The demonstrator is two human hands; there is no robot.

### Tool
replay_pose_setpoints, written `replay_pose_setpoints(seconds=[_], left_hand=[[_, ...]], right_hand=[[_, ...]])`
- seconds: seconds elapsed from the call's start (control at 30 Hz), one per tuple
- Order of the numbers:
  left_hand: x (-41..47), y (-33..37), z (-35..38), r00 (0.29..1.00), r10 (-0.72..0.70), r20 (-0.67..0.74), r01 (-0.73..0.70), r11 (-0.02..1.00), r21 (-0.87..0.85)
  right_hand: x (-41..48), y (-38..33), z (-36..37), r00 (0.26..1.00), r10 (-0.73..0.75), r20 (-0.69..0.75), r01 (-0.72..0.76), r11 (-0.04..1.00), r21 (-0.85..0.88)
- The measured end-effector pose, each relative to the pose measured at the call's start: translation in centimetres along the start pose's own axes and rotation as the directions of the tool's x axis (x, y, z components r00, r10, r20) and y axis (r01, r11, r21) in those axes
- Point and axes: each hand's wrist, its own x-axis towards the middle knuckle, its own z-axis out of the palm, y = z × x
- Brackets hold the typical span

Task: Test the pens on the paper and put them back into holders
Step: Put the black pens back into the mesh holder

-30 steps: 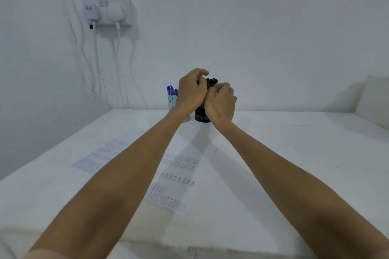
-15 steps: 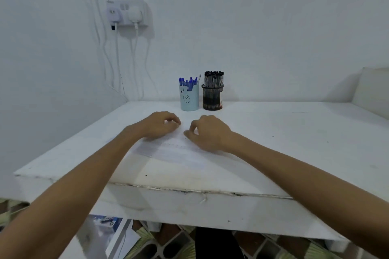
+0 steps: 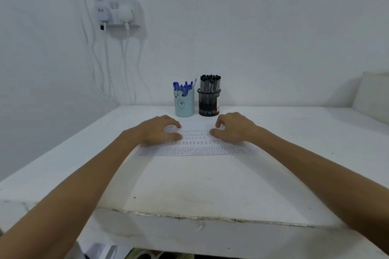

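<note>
On paper (image 3: 200, 149), left hand (image 3: 159, 131) and right hand (image 3: 234, 127) rest loosely curled, seemingly empty.

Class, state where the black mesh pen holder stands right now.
In the head view the black mesh pen holder stands near the wall, just right of the light blue bear holder, beyond the paper.

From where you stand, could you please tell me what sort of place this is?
Likely a plain writing desk in a home or office: a white table against a wall, a light blue holder of blue pens, a black mesh holder of black pens, and a paper covered in pen marks.
</note>
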Motion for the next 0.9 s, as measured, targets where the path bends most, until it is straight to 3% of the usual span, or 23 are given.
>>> replay_pose_setpoints(seconds=[0.17, 0.27, 0.37, 0.5, 0.63, 0.9], left_hand=[[1.5, -1.1, -0.8, 1.0, -0.005, 0.011, 0.005, 1.0, -0.009], [3.6, -1.4, -0.9, 0.989, -0.032, -0.144, 0.011, 0.99, -0.139], [6.2, -1.3, -0.7, 0.933, -0.189, -0.306, 0.085, 0.942, -0.324], [9.1, 0.2, -0.6, 0.913, -0.332, -0.238, 0.189, 0.86, -0.473], [11.7, 1.0, -0.1, 0.894, -0.382, -0.234, 0.171, 0.775, -0.608], [12.6, 0.9, 0.8, 0.863, -0.362, -0.352, 0.088, 0.795, -0.601]], right_hand=[[2.5, -0.9, -0.7, 0.998, 0.065, 0.028, -0.063, 0.997, -0.052], [4.7, -0.9, -0.9, 0.992, 0.121, -0.047, -0.118, 0.99, 0.072], [6.7, -0.9, -0.3, 0.97, 0.222, -0.1, -0.188, 0.943, 0.276], [9.2, -1.0, 1.6, 0.928, 0.338, -0.155, -0.238, 0.861, 0.45], [11.4, -2.0, 2.1, 0.884, 0.414, -0.215, -0.232, 0.79, 0.568], [11.7, -1.6, 1.8, 0.86, 0.433, -0.27, -0.218, 0.79, 0.574]])
